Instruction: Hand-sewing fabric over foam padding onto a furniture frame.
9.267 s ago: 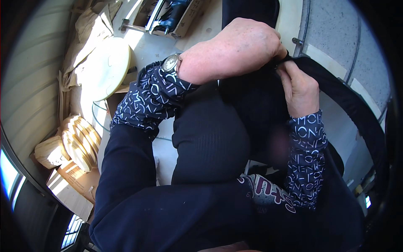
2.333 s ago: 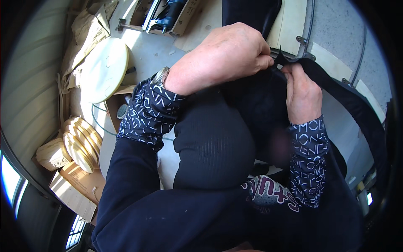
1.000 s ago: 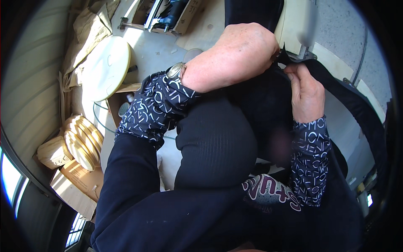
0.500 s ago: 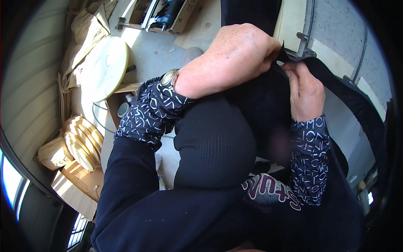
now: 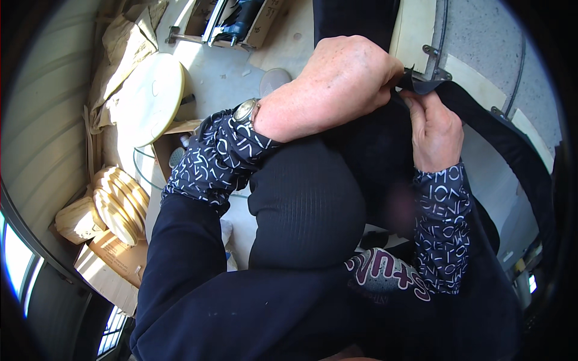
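1. The right hand [image 5: 438, 129] is clamped on the black strip [image 5: 506, 123], thumb and fingers pinched at its near end.
2. The left hand [image 5: 355, 69] reaches across, fingers curled beside that same end; its back hides the fingertips, so I cannot tell whether they grip.
3. From the hands, the strip curves away to the right and down along the picture's right side.
4. A watch [image 5: 246, 111] sits on the left wrist, just above a patterned sleeve [image 5: 211, 156].
5. The dark knee [image 5: 307, 204] is below the left forearm.
6. Well apart, at left, are a pale disc [image 5: 150, 99], stacked rounds [image 5: 120, 204] and a carton [image 5: 117, 259].
7. A tool [image 5: 244, 21] lies in an open box [image 5: 260, 30] at the top.
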Demonstrator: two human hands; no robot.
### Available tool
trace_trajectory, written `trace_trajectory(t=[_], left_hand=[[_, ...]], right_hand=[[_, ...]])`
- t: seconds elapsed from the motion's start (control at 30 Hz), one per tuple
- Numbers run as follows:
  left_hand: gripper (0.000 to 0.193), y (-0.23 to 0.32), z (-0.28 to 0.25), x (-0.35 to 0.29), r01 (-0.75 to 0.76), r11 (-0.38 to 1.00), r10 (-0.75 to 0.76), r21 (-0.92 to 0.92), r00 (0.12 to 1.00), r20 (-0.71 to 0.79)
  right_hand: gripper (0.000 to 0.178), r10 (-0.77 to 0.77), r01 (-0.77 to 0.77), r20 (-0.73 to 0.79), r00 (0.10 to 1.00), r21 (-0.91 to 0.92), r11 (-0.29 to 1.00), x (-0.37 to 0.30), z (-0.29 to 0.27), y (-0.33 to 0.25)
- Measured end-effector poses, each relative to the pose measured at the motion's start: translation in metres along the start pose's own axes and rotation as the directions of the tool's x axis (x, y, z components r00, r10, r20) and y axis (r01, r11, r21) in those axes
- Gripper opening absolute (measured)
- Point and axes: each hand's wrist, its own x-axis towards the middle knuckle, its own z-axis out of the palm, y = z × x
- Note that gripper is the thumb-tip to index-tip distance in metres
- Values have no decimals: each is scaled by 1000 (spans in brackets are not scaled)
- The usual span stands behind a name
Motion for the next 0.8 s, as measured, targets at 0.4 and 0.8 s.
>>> trace_trajectory(t=[0.4, 0.8], left_hand=[[9, -3, 4, 0, -12, 1000, 12, 3, 1000, -18], [7, -22, -27, -23, 13, 999, -6, 45, 990, -140]], right_hand=[[10, -82, 82, -1, 997, 39, 996, 9, 7, -1], [13, -42, 42, -4, 999, 126, 991, 12, 6, 4]])
